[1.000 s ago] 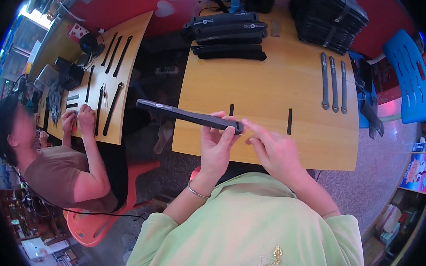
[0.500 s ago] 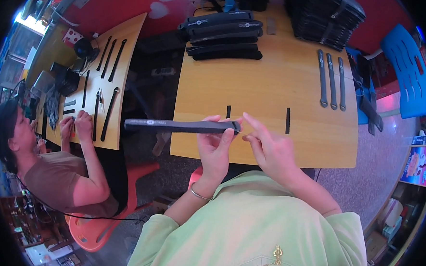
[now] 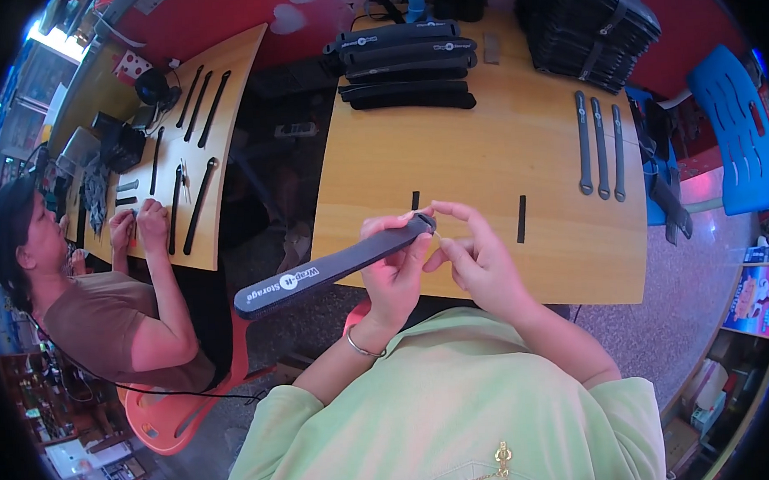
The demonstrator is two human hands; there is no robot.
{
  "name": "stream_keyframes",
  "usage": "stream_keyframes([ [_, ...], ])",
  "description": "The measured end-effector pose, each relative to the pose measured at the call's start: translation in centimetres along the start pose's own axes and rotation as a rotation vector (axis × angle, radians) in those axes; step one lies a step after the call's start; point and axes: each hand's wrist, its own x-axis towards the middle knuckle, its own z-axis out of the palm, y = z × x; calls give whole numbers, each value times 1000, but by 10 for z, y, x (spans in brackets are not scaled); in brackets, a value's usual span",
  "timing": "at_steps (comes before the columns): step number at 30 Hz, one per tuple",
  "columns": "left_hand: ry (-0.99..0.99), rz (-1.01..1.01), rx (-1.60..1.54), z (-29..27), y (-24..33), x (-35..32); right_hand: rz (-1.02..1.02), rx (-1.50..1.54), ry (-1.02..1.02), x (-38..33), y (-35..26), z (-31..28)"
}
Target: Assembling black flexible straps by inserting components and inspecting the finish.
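My left hand (image 3: pixel 393 279) grips the looped end of a dark grey strap bundle (image 3: pixel 334 267), which sticks out to the left past the table edge with its printed face up. My right hand (image 3: pixel 481 265) is closed at the same end, thumb and fingers pinching a thin yellowish band (image 3: pixel 436 235) that runs to the bundle's tip. How far the band goes round the straps is hidden by my fingers. Just beyond my left hand a short black strip (image 3: pixel 415 200) lies on the table, and another black strip (image 3: pixel 522 219) lies to the right of my right hand.
Strap bundles (image 3: pixel 406 65) are stacked at the table's (image 3: pixel 449 150) back, beside a tall black stack (image 3: pixel 591 25). Three grey straps (image 3: pixel 601 149) lie at the right. A co-worker (image 3: pixel 110 315) sits left at another table (image 3: pixel 241 82). A blue chair (image 3: pixel 735 135) stands right.
The strap bundle's free end has swung down and toward me, and its printed face has turned up. My right hand has come slightly closer to the looped end.
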Motion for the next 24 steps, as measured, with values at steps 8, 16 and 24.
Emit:
stream_keyframes([
  [8, 1, -252, -198, -10, -1, 10, -533, -483, 245, 9, 13, 4],
  [16, -86, -476, -350, -18, 6, 26, -540, -654, 207, 8, 3, 1],
  [24, 32, -324, -311, -13, 2, 21, -317, -1046, 200, -8, -21, -11],
])
